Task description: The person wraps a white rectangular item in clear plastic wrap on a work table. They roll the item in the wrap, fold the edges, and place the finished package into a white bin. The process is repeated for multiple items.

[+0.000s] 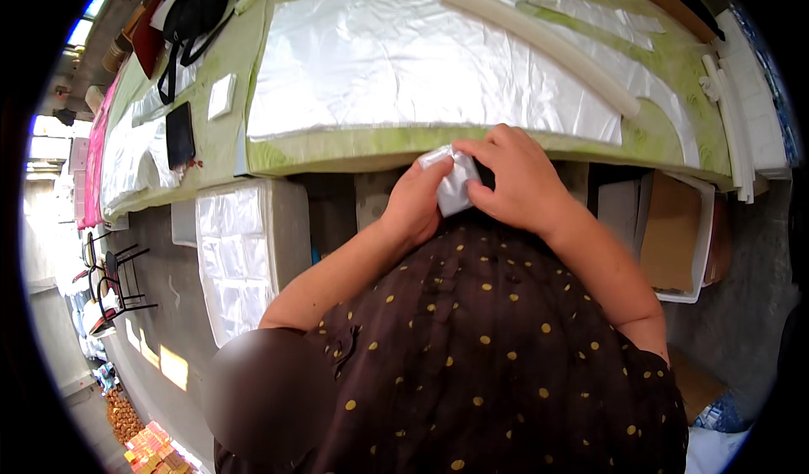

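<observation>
A small folded packet of shiny white plastic film (456, 189) is held close in front of my body, just off the table's near edge. My left hand (415, 198) grips its left side, with the thumb lying across the top. From the right, my right hand (516, 175) pinches the packet between thumb and fingers. A large sheet of the same white film (362, 69) lies spread and wrinkled on the green-patterned table (320, 155) beyond my hands. On the left part of the table rests a similar small folded white packet (222, 96).
A long pale tube (539, 48) lies across the sheet. Below the table's left side, a bin (291, 230) holds several folded white packets. A white crate with cardboard (670, 234) stands at right. A dark phone (179, 134) and black bag (195, 19) lie at left.
</observation>
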The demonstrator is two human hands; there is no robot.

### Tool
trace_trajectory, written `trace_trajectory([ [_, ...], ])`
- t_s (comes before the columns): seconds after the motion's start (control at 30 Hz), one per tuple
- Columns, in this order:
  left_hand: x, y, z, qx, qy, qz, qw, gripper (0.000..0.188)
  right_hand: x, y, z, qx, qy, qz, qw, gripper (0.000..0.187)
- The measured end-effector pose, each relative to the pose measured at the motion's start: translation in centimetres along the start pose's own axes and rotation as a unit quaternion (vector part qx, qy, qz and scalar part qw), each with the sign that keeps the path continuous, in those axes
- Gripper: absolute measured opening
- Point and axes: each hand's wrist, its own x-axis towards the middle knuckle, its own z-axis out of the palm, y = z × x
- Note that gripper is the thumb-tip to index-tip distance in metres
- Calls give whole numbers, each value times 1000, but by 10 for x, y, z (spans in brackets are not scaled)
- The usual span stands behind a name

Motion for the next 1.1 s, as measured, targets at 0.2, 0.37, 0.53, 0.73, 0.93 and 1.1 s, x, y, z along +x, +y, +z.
trace_trajectory([
  [0.2, -19, -16, 0, 45, 16, -21, 999, 21, -34, -3, 26, 330, 83, 182, 923, 43],
  [0.37, -27, -9, 10, 23, 7, -21, 999, 15, -37, -10, 39, 451, 133, 195, 861, 27],
  [0.53, -46, 1, 6, 25, 37, 51, 998, 20, -38, -9, 44, 434, 177, 177, 865, 23],
  [0.73, -48, -16, -17, 72, 32, 64, 995, 24, -41, -20, 54, 372, 175, 139, 901, 25],
  [0.93, -55, 73, -37, 142, 167, 190, 957, 28, -44, -8, 49, 404, 172, 161, 884, 23],
  [1.1, -40, 216, -117, 289, 317, 368, 825, 39, -41, -4, 47, 383, 113, 154, 904, 15],
])
